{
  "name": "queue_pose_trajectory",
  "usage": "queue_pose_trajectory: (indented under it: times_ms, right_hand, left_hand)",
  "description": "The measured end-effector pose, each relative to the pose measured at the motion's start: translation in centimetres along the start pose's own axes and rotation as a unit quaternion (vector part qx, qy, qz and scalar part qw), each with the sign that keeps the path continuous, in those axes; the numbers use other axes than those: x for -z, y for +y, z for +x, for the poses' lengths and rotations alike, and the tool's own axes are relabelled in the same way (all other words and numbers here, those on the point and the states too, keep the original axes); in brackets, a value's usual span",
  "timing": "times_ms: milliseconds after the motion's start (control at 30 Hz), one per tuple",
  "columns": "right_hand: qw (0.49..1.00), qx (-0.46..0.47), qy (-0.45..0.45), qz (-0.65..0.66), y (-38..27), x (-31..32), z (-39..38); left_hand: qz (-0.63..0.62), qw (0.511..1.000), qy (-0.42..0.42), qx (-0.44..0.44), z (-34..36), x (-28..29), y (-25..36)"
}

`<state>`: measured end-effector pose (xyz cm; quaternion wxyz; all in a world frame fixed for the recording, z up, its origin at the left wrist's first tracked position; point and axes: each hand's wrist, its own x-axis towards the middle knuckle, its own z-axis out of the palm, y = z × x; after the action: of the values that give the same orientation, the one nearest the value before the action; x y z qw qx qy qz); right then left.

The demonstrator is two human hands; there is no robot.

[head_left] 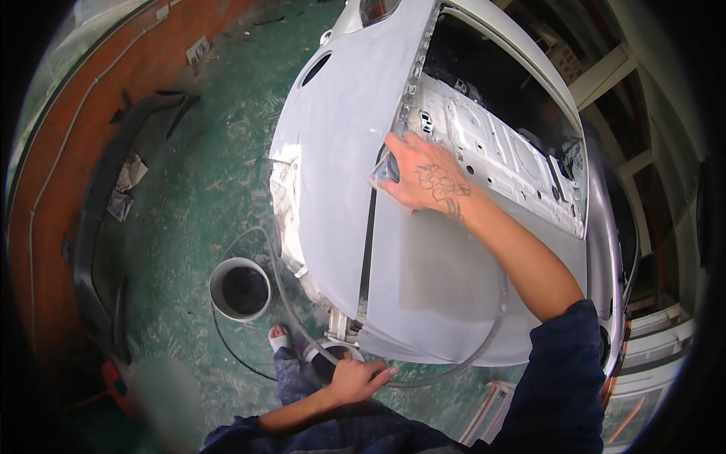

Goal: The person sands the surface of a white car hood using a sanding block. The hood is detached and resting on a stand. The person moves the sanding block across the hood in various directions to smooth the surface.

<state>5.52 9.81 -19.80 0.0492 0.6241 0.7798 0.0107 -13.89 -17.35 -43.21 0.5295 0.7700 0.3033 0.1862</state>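
My right hand (429, 175) is pressed to the grey car body at the upper edge of the door (491, 295). Its fingers are closed over a folded grey sheet (384, 171) that looks like sandpaper, lying across the dark gap between door and rear fender (325, 151). Low in the view, my left hand (358, 380) is closed round a clear grey hose (289, 304). The hose loops in front of the door and back toward a bucket. A darker, wet-looking patch shows on the door below my right hand.
A white bucket (240, 289) with dark contents stands on the green floor (181, 227), left of the car. A black bumper (94, 227) lies along the orange wall (57, 151). White masking (286, 204) covers the wheel arch. The car's window opening (484, 76) shows bare white metal inside.
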Motion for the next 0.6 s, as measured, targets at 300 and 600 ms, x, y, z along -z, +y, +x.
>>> queue_pose_trajectory:
  times_ms: [300,600]
  right_hand:
    - [0.996,-0.061,-0.057,-0.011,0.3,2.2,-1.6]
    - [0.994,-0.091,-0.046,-0.05,1.3,2.1,7.1]
  left_hand:
    - [0.001,0.997,0.054,0.064,1.5,-2.3,-2.6]
    - [-0.134,0.978,0.074,0.144,3.5,-2.5,-3.0]
